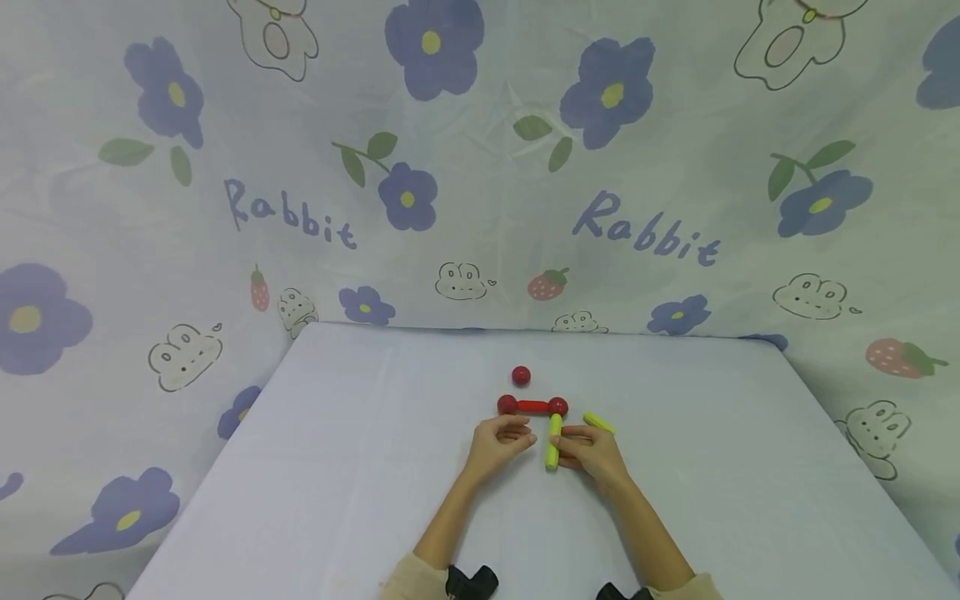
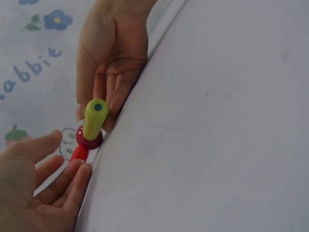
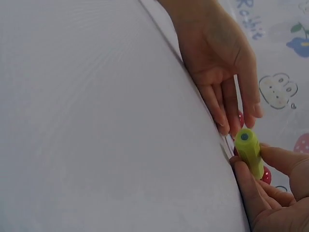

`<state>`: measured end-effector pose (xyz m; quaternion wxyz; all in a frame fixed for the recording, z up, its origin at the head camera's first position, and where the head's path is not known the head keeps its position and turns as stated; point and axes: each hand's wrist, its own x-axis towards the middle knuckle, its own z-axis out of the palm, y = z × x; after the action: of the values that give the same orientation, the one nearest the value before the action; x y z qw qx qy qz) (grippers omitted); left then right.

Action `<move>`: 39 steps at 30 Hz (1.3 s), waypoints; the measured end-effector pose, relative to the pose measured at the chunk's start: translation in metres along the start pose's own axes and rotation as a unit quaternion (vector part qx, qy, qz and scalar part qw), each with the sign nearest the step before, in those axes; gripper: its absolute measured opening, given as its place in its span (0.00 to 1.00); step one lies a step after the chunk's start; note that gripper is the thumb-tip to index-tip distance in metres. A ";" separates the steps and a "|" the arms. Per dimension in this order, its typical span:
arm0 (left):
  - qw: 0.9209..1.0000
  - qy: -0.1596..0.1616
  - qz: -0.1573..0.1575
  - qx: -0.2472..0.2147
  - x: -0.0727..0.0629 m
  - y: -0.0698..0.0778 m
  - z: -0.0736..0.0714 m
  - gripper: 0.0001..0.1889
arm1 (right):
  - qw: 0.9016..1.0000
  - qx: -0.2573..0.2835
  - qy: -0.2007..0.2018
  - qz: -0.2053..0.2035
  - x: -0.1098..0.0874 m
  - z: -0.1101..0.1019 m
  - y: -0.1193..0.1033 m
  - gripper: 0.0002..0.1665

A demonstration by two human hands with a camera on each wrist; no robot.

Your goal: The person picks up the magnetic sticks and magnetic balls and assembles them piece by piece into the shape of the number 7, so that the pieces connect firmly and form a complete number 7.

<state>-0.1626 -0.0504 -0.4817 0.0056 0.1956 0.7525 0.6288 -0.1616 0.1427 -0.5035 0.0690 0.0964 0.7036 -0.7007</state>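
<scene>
My right hand [image 1: 592, 454] pinches a yellow-green rod [image 1: 553, 443] between thumb and fingers. The rod's far end meets a red ball [image 1: 557, 406]; its near end, with a small dark round centre, points toward me. From that ball a short red rod [image 1: 533, 407] runs left to another red ball [image 1: 507, 404]. My left hand [image 1: 498, 447] lies just in front of the left ball, thumb apart from the loosely bent fingers [image 2: 79, 186]. Its fingertips are close to the red rod in the left wrist view, with nothing held between them.
A loose red ball [image 1: 521, 376] sits behind the joined pieces. Another yellow-green rod [image 1: 598, 422] lies just beyond my right hand, partly hidden by it. The white tabletop [image 1: 337, 433] ends at the back against a curtain [image 1: 480, 208] printed with flowers and rabbits.
</scene>
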 end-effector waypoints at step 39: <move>0.999 -0.006 -0.039 -0.004 0.006 0.010 0.016 0.19 | 0.997 0.036 -0.060 -0.011 -0.003 0.007 -0.004 0.24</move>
<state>-0.1609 -0.0320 -0.4745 0.0353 0.1696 0.7569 0.6302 -0.1595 0.1359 -0.4986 0.0997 0.0486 0.6736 -0.7307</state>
